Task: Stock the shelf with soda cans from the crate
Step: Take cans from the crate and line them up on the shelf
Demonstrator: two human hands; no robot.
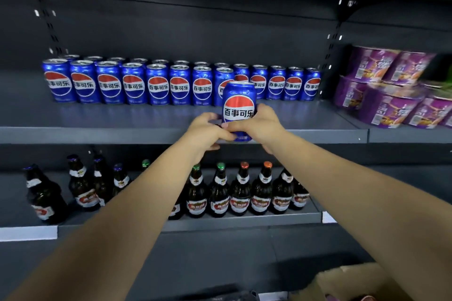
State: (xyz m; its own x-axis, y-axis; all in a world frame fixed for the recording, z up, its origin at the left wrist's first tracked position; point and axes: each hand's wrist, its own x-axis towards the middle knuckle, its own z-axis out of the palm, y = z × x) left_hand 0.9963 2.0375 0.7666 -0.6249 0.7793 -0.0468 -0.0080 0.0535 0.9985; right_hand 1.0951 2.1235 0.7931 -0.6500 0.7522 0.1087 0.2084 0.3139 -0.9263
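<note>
blue soda can (pixel 239 102), upright, above shelf (pixel 122 120) edge

The nearest can (pixel 239 105) is glossy blue with a red, white and blue roundel crossed by black characters. The row of cans (pixel 156 84) at eleven o'clock matches it. The shelf (pixel 97 117) is matte dark grey. Bowls (pixel 386 105) at three o'clock are purple. Bottles (pixel 241 193) at six o'clock are dark brown with red-and-white labels, their caps (pixel 220 165) green or orange.

The held can (pixel 239 105) was glossy painted metal, like the cans (pixel 156 84) ranked behind it, whose bare tops shone. The shelf (pixel 97 134) was smooth, matt grey metal. The bottles (pixel 241 193) below were dark glossy glass with paper labels. The bowls (pixel 381 105) wore shiny purple film, and the box (pixel 347 281) was dull brown cardboard.
</note>
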